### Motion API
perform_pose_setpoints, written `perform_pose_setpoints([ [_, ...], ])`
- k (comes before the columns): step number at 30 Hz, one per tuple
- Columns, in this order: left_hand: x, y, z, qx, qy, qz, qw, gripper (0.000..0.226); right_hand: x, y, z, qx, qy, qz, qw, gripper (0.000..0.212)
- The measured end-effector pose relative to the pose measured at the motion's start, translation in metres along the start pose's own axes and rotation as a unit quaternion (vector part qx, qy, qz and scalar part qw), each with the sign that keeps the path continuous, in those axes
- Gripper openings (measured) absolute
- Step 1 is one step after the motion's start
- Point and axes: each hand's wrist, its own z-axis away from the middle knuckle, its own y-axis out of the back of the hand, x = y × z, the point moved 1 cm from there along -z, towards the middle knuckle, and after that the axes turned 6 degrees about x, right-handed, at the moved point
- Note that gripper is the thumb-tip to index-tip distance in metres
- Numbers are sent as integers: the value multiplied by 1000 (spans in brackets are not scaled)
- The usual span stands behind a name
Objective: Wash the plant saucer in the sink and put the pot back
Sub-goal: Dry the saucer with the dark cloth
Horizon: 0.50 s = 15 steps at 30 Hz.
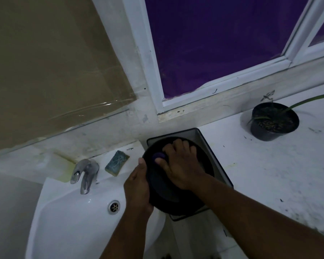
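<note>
Head view: hands, left gripping saucer, right pinching purple scrubber; sponge, pot nearby.

Light was dim. White-framed window had purple-covered panes above a scuffed white ledge. Beige sheet with glossy creases covered the left wall. Stained white counter ran along the right, under the window.
</note>
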Motion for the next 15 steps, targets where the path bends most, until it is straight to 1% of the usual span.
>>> perform_pose_setpoints([
  [3,8,5,-14,36,-25,16,999,28,-9,-5,33,-9,77,-24,997,56],
  [4,9,7,-18,40,-35,13,999,29,-4,-6,41,-12,86,-19,996,55],
  [6,10,8,-16,34,-38,6,999,26,11,-8,40,2,68,8,998,53],
  [8,3,6,-8,16,-21,2,1000,21,21,-8,22,27,23,40,999,52],
  [10,-4,2,1,0,5,-3,1000,22,17,-3,3,32,-23,40,998,55],
  [11,-5,-1,3,-3,11,-2,1000,24,9,-1,-1,30,-26,31,999,57],
  [12,-6,-1,2,-1,12,-2,1000,26,0,-1,0,26,-11,16,999,58],
  [15,1,6,-13,29,0,3,1000,30,-17,-3,32,-16,90,-40,995,56],
])
